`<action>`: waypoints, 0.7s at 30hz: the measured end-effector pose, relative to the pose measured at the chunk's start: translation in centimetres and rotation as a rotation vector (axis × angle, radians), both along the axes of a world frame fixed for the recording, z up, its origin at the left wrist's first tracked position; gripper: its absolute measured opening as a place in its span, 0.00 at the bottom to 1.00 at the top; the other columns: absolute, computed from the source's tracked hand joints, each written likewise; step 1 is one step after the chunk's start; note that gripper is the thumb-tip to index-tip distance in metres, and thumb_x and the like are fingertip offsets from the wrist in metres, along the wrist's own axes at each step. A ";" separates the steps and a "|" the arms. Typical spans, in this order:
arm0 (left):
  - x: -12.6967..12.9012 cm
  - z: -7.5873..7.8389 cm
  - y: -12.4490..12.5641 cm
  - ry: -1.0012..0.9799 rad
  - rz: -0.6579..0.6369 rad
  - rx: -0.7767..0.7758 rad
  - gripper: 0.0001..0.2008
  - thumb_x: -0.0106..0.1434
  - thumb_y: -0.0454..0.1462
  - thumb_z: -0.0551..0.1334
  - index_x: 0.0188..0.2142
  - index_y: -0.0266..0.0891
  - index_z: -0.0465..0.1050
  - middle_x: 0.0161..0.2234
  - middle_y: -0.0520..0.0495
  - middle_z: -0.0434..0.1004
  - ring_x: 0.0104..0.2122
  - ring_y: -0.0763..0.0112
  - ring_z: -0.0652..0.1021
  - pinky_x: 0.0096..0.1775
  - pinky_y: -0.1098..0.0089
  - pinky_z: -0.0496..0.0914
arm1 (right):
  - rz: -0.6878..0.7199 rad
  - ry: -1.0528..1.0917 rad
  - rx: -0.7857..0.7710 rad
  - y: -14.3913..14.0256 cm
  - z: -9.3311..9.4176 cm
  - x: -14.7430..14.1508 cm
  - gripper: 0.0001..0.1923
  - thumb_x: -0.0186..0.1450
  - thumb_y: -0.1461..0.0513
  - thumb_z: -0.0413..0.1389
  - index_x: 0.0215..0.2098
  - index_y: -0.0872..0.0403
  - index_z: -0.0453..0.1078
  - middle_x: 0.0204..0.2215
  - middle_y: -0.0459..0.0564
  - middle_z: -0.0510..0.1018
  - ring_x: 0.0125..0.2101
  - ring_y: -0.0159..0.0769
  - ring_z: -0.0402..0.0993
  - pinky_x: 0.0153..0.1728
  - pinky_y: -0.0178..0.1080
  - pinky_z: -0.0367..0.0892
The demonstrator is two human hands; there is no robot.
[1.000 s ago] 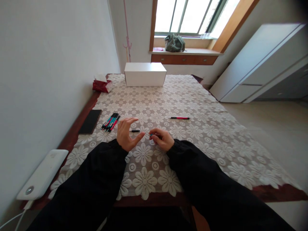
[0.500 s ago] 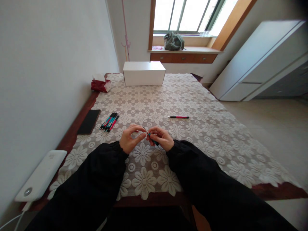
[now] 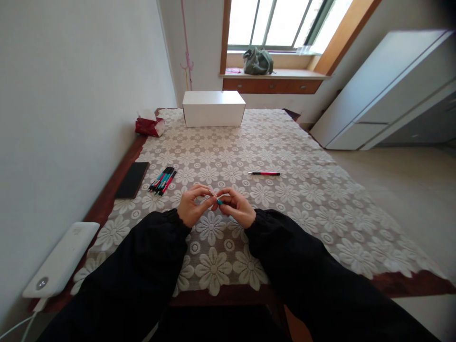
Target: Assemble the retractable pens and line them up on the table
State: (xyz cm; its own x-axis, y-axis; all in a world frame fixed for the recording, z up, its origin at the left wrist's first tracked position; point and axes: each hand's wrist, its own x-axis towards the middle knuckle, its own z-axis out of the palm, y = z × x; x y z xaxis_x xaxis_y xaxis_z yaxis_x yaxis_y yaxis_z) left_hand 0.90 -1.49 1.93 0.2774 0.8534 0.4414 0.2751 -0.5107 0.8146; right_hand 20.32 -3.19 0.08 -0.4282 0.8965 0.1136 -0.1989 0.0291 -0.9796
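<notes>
My left hand [image 3: 192, 207] and my right hand [image 3: 236, 207] meet fingertip to fingertip just above the lace tablecloth [image 3: 302, 190]. Between them they pinch a small teal pen [image 3: 220, 201], mostly hidden by the fingers; a thin light piece shows at the left fingertips. A bundle of teal, red and black pens [image 3: 163, 180] lies to the left of my hands. One red and black pen [image 3: 264, 174] lies alone to the right, beyond my hands.
A black phone [image 3: 132, 179] lies near the table's left edge, a white power bank [image 3: 60, 259] with a cable at the near left corner. A white box [image 3: 213, 109] and a red tissue pack [image 3: 148, 125] stand at the far end. White cabinets stand right.
A second ago my left hand was spread with the pen stretched between the hands. The fingers have since closed and both hands have drawn together around the pen.
</notes>
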 end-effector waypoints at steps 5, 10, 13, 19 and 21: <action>0.0 -0.1 0.0 -0.001 -0.016 -0.038 0.09 0.64 0.43 0.67 0.32 0.39 0.79 0.39 0.41 0.81 0.43 0.61 0.80 0.44 0.62 0.76 | 0.048 0.058 -0.033 0.1 -0.6 -0.2 0.21 0.64 0.51 0.64 0.47 0.50 0.61 0.32 0.45 0.80 0.26 0.31 0.73 0.28 0.35 0.69; 0.0 -0.1 0.0 -0.024 -0.021 -0.046 0.09 0.64 0.43 0.67 0.33 0.39 0.80 0.39 0.42 0.81 0.43 0.62 0.81 0.44 0.63 0.76 | 0.063 0.089 -0.032 0.2 -0.9 -0.2 0.23 0.65 0.49 0.64 0.48 0.50 0.60 0.34 0.46 0.81 0.27 0.32 0.76 0.31 0.38 0.73; -0.1 0.0 0.1 -0.040 -0.030 -0.034 0.09 0.64 0.43 0.67 0.33 0.39 0.81 0.39 0.42 0.82 0.41 0.63 0.81 0.45 0.62 0.76 | 0.080 0.082 -0.027 0.2 -0.9 -0.1 0.23 0.65 0.49 0.64 0.48 0.50 0.61 0.35 0.47 0.82 0.28 0.33 0.78 0.31 0.38 0.74; -0.2 0.2 0.2 -0.055 0.013 0.005 0.11 0.65 0.44 0.67 0.32 0.39 0.80 0.37 0.43 0.82 0.39 0.65 0.81 0.46 0.62 0.77 | 0.079 0.064 0.019 0.2 -1.4 -0.3 0.20 0.65 0.49 0.63 0.46 0.51 0.65 0.39 0.52 0.83 0.28 0.33 0.79 0.32 0.39 0.76; -0.2 0.3 0.1 -0.038 0.011 0.021 0.11 0.65 0.43 0.67 0.30 0.39 0.80 0.36 0.44 0.82 0.39 0.64 0.82 0.46 0.62 0.77 | 0.065 0.061 0.041 0.2 -1.6 -0.4 0.19 0.66 0.50 0.63 0.47 0.52 0.66 0.38 0.51 0.82 0.28 0.33 0.78 0.31 0.39 0.76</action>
